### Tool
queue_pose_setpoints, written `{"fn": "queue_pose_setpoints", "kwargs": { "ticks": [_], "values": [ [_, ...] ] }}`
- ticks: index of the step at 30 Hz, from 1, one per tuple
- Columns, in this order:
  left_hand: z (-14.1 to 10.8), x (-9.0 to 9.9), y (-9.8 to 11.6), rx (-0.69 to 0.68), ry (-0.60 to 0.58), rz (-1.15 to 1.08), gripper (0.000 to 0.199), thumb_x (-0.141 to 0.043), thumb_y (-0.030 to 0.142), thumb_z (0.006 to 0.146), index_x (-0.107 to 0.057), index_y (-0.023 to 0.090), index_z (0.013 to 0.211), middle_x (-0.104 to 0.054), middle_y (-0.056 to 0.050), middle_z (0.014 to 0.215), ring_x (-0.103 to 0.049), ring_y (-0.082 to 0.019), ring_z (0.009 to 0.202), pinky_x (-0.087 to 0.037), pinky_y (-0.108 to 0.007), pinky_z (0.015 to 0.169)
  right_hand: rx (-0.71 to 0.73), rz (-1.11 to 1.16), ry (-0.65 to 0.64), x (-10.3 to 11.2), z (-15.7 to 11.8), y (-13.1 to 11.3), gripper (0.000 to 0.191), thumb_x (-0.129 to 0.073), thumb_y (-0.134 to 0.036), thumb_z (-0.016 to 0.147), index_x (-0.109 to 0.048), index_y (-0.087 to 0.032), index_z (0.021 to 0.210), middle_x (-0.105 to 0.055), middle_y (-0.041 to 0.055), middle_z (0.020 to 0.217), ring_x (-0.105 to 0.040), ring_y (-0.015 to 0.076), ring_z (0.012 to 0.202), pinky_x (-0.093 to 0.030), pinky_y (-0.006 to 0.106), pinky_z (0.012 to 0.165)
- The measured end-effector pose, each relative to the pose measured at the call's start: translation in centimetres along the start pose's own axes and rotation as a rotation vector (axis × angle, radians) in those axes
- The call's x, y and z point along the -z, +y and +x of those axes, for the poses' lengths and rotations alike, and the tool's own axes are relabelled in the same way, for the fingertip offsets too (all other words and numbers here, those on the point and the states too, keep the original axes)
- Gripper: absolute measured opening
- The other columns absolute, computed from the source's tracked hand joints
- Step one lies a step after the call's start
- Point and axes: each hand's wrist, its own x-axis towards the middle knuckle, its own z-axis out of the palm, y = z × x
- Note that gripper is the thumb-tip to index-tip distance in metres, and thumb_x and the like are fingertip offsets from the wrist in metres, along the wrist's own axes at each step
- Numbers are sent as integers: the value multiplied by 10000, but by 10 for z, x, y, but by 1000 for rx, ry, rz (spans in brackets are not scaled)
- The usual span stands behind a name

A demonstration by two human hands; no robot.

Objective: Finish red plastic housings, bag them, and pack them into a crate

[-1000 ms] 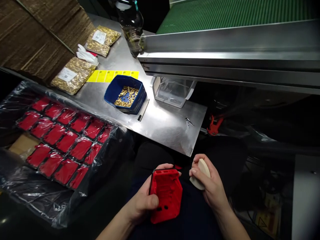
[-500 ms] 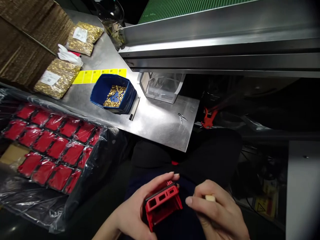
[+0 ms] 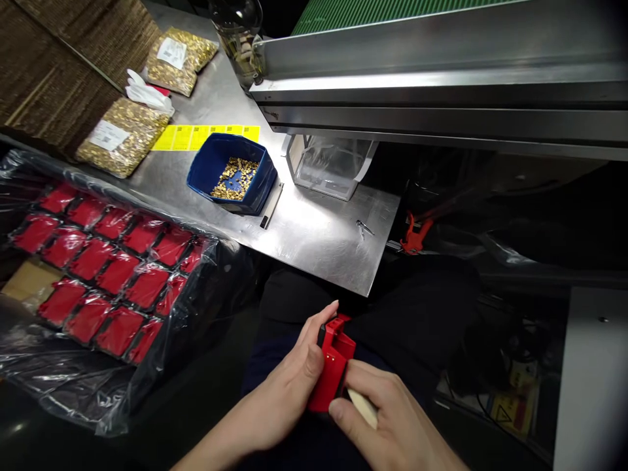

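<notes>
My left hand (image 3: 294, 386) is closed around a red plastic housing (image 3: 330, 376) with a black edge, held low over my lap. The housing is tilted, with its slotted end pointing away from me. In my closed right hand (image 3: 387, 412) lies a cream-coloured handle (image 3: 363, 407); the working end of this tool is hidden. The fingers of that hand press against the right side of the housing, where the contact point cannot be seen. On the steel table ahead stands a blue bin (image 3: 233, 173) holding small brass-coloured parts (image 3: 235, 180).
Left is a plastic-lined box (image 3: 196, 288) with rows of red housings. Bags of brass parts (image 3: 125, 137), yellow labels (image 3: 206, 136), a clear bin (image 3: 333, 167) and a small metal tool (image 3: 364, 227) lie on the table (image 3: 324, 255). A metal conveyor frame (image 3: 417, 85) overhangs.
The housing has been turned so its flat red side faces up. My right hand has moved left with the cream-handled tool and now meets the housing. The view has shifted slightly.
</notes>
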Motion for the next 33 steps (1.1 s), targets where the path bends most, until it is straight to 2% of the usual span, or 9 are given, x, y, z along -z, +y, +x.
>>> {"fn": "queue_pose_setpoints", "kwargs": {
  "ticks": [4, 8, 12, 17, 21, 23, 27, 30, 33],
  "values": [
    [1, 6, 1, -5, 4, 62, 661, -200, 652, 1037, -203, 363, 1631, -210, -23, 1716, -215, -323, 1557, -151, -537, 1288, -108, 229, -31, 9, 4, 6, 278, -565, -404, 1005, -753, -202, 973, -666, 9, 814, -576, 160, 766, -460, 255, 717],
    [5, 10, 0, -61, 44, 36, 628, -333, 642, 1036, -326, 341, 1588, -290, -39, 1679, -288, -329, 1521, -168, -535, 1282, -98, 414, -81, 17, 9, 11, 371, -554, -474, 1013, -763, -174, 1073, -641, 26, 839, -545, 143, 720, -450, 245, 635],
    [11, 8, -3, -40, -31, -209, 717, -616, 573, 962, -318, 320, 1564, -521, -101, 1491, -566, -317, 1293, -441, -499, 1118, -103, 481, -105, 19, 14, 15, 373, -565, -472, 1011, -764, -168, 1096, -630, 29, 837, -510, 130, 691, -440, 247, 621],
    [18, 5, -15, -6, 54, -372, 545, -699, 422, 944, -494, 273, 1426, -629, -64, 1351, -573, -273, 1266, -452, -386, 1077, -69, 322, -152, 26, 18, 12, 360, -546, -479, 1022, -752, -221, 1166, -649, 18, 878, -536, 147, 742, -457, 266, 692],
    [23, 7, -25, 78, 89, -434, 439, -599, 430, 1002, -515, 289, 1409, -689, -33, 1186, -635, -256, 1147, -457, -404, 1051, -3, 103, -176, 33, 21, 8, 225, -718, -348, 934, -773, -300, 1147, -707, 6, 1074, -625, 217, 1017, -457, 311, 947],
    [24, 8, -27, 93, 106, -419, 430, -570, 448, 1017, -519, 289, 1413, -696, -29, 1149, -616, -268, 1202, -429, -425, 1100, -5, 73, -172, 33, 22, 9, 174, -707, -315, 943, -790, -308, 1096, -718, -6, 1068, -641, 212, 1024, -456, 301, 944],
    [26, 8, -28, 82, 143, -340, 508, -522, 511, 1031, -450, 313, 1494, -637, -43, 1379, -505, -280, 1382, -329, -448, 1212, -37, 97, -95, 28, 23, 18, 198, -653, -393, 978, -792, -257, 1012, -722, -1, 957, -634, 186, 898, -460, 279, 825],
    [25, 8, -32, -1, 191, -246, 613, -531, 545, 1019, -343, 349, 1569, -388, -19, 1647, -341, -276, 1515, -280, -420, 1254, -66, 170, -67, 25, 23, 26, 296, -639, -468, 975, -778, -207, 968, -712, 20, 925, -614, 188, 850, -456, 287, 773],
    [22, 8, -39, -118, 145, -249, 764, -602, 566, 975, -223, 386, 1613, -204, 7, 1728, -175, -295, 1584, -304, -423, 1251, -71, 249, -80, 26, 22, 28, 331, -662, -497, 951, -773, -186, 944, -693, 22, 872, -614, 203, 856, -463, 300, 780]
  ]
}}
